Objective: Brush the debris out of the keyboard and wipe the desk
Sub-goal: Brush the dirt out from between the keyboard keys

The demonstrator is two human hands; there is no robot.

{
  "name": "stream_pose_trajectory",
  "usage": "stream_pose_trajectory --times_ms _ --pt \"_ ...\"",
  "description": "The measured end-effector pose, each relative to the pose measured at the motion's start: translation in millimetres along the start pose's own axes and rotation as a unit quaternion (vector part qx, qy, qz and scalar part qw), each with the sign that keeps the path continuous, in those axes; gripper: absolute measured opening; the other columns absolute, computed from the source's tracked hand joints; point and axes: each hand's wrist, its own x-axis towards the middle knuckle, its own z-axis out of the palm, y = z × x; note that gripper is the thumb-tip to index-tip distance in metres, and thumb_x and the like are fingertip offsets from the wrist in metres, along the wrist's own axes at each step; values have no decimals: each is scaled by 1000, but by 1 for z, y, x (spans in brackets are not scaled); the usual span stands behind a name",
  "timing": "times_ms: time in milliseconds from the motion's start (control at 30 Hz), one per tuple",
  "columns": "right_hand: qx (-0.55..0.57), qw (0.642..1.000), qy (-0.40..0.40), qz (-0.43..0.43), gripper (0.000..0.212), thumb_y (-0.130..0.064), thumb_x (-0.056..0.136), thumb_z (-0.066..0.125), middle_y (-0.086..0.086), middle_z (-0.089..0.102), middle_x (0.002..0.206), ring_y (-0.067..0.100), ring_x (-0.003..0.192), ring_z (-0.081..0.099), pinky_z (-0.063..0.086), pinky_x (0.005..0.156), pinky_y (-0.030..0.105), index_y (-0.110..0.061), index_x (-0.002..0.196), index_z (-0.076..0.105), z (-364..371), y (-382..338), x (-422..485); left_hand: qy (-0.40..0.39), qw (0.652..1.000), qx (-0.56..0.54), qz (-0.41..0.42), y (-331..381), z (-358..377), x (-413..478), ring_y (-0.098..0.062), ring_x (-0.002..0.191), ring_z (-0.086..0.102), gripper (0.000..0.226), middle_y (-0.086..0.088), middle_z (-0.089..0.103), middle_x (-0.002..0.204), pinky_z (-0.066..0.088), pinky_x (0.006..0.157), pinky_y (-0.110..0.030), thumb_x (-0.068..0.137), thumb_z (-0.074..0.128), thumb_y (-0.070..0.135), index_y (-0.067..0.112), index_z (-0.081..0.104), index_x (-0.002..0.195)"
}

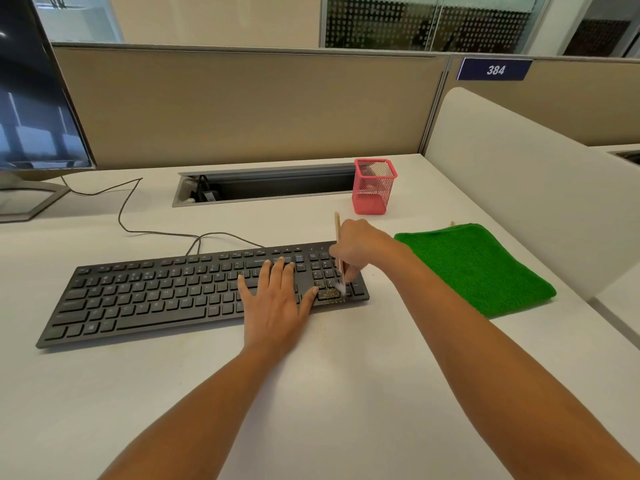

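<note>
Flat on the keyboard, my left hand lies open; beside it my right hand holds a grip on the brush, debris just beneath its bristles, green cloth to its right on the desk.

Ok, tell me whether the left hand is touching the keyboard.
Touching. The head view shows the left hand lying flat on the keyboard, fingers spread over its keys.
</note>
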Motion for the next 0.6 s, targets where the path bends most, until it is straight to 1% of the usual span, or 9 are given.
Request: stream_pose_trajectory --times_ms 33,100,200,267,333,400,500,533,600 --pt "-33 999 -28 8 28 -22 91 58 6 63 93 22 94 61 41 64 20 -1 111 59 0 1 -2 -4 1000 1 1 0 0 0 -20 144 19 95 0 28 154 9 112 -57 78 -16 67 18 30 146" --pt "0 999 -39 29 29 -18 91 56 3 60 78 18 78 61 45 62 20 2 113 60 -2 3 -4 -6 1000 2 1 0 0 -1 -19 145 14 96 1 22 156 6 113 -55 76 -17 66 19 25 148" --pt "-19 1000 -4 -22 31 -20 92 56 10 65 96 23 90 64 44 67 22 3 112 59 -2 7 6 -3 1000 2 0 0 -1 -1 -20 144 18 93 -1 28 154 9 112 -57 79 -12 66 17 30 146" --pt "33 997 56 -34 27 -18 94 49 14 67 90 26 84 66 50 68 28 5 105 58 -4 8 14 -1 1000 2 0 0 -1 -1 -21 143 22 89 -1 32 152 12 111 -58 82 -7 65 16 35 144" --pt "50 989 126 -65 30 -19 95 47 20 67 99 32 89 67 55 80 39 6 106 60 -3 9 22 -4 1000 3 1 0 -1 0 -21 143 23 88 -1 33 152 12 111 -58 82 -6 65 17 35 144" --pt "50 987 142 -60 33 -21 96 46 20 65 106 33 94 65 54 84 40 6 108 61 1 9 24 -1 1000 2 1 0 0 0 -21 143 23 88 -1 33 151 13 111 -58 82 -6 65 17 35 143" --pt "35 990 123 -52 31 -20 96 46 20 64 108 34 96 65 53 82 37 5 108 60 7 11 18 0 1000 5 0 0 -1 -1 -21 143 23 89 -1 33 152 13 111 -58 82 -8 66 17 35 144" --pt "14 993 105 -48 27 -19 95 47 20 65 108 34 97 65 53 77 35 4 104 59 7 12 16 -2 1000 5 -1 0 -1 -1 -20 143 21 90 0 31 153 12 112 -57 81 -8 66 18 33 144" --pt "-33 996 67 -41 18 -17 94 47 18 66 101 31 93 65 45 60 27 -3 84 53 6 13 12 -6 1000 4 -3 1 -1 -1 -19 144 17 91 1 27 154 10 112 -56 79 -11 66 19 29 146"
